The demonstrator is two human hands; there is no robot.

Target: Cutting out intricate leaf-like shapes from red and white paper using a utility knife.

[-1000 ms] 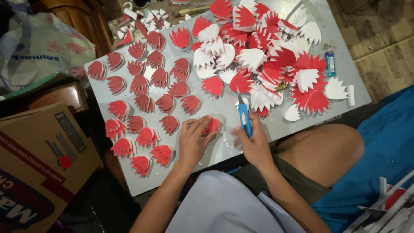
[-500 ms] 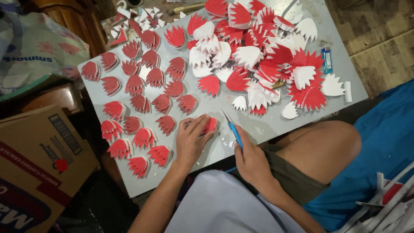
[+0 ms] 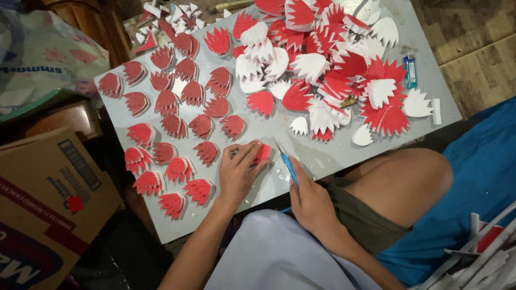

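My left hand (image 3: 238, 173) presses flat on a red foam cut-out (image 3: 262, 153) lying on the grey board (image 3: 322, 156) near its front edge. My right hand (image 3: 308, 198) grips a blue-handled craft knife (image 3: 286, 162), its blade pointing up and left toward that piece, just apart from it. Small white foam crumbs lie between the two hands. Rows of finished red jagged-edged cut-outs (image 3: 172, 126) cover the board's left half.
A heap of red and white jagged foam shapes (image 3: 328, 70) fills the board's far right, with a blue lighter (image 3: 411, 71) beside it. A cardboard box (image 3: 48, 204) stands at the left. My bare knee (image 3: 408, 182) and blue cloth (image 3: 484, 177) are at the right.
My right hand drew back toward me and tilted the knife from upright to slanting left toward the held piece. The left hand stayed on the red cut-out.
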